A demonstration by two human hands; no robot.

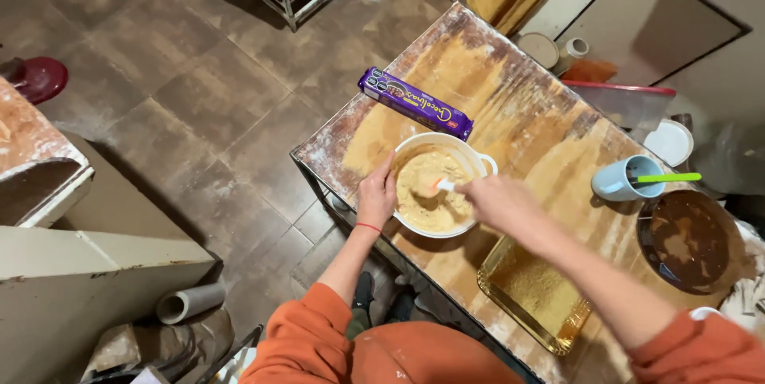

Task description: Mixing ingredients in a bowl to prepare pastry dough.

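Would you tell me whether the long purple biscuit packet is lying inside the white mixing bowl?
No, the long purple biscuit packet lies on the floured wooden table just beyond the white mixing bowl of pale batter.

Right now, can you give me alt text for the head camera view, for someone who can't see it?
A person in orange sleeves steadies a white bowl of pale batter with the left hand while the right hand holds a utensil in it, on a floured wooden table. Nearby lie a purple biscuit packet, a gold tray and a blue mug.
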